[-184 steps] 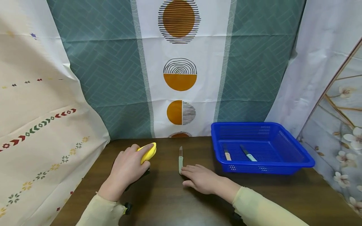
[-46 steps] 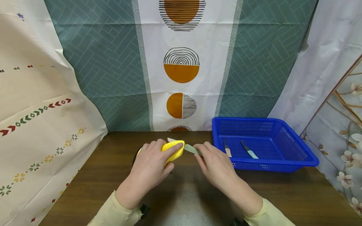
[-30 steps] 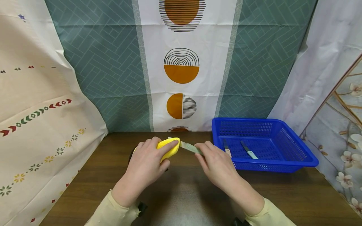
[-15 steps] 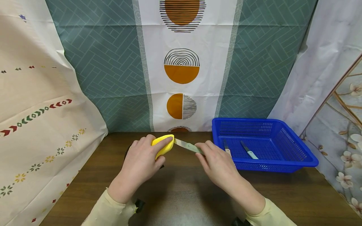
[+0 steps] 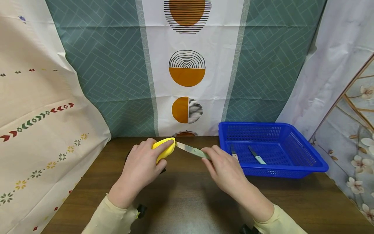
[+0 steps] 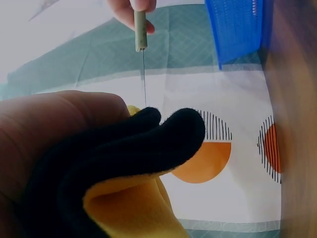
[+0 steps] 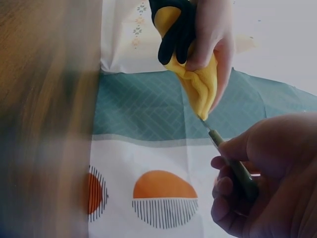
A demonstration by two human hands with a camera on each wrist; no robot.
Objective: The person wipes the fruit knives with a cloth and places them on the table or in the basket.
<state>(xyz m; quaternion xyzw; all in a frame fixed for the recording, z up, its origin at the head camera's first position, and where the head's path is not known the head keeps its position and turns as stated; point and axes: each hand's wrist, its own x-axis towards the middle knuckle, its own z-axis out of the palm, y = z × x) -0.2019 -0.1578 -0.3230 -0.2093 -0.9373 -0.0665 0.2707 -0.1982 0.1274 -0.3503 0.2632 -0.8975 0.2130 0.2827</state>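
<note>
Above the table my left hand (image 5: 138, 167) pinches a folded cloth (image 5: 165, 150), yellow on one side and black on the other. My right hand (image 5: 226, 170) grips the pale green handle of a small knife (image 5: 191, 150), whose blade points left toward the cloth. Most of the blade is bare; its tip end meets the cloth's edge and is hidden there. In the left wrist view the black side of the cloth (image 6: 124, 148) bulks large, the thin blade running up from it to the handle. From the right wrist, the yellow folds (image 7: 200, 91) taper down onto the blade.
A blue perforated basket (image 5: 280, 170) stands on the right of the wooden table (image 5: 187, 208). Inside lie two knives, one with a pinkish handle (image 5: 235, 156) and one with a pale blue-green handle (image 5: 259, 159). Patterned cloths (image 5: 111, 65) hang behind and at both sides.
The knife, earlier lying on the table, was lifted by my right hand. My left hand has since slid the cloth leftward along the blade from near the handle to the tip.
</note>
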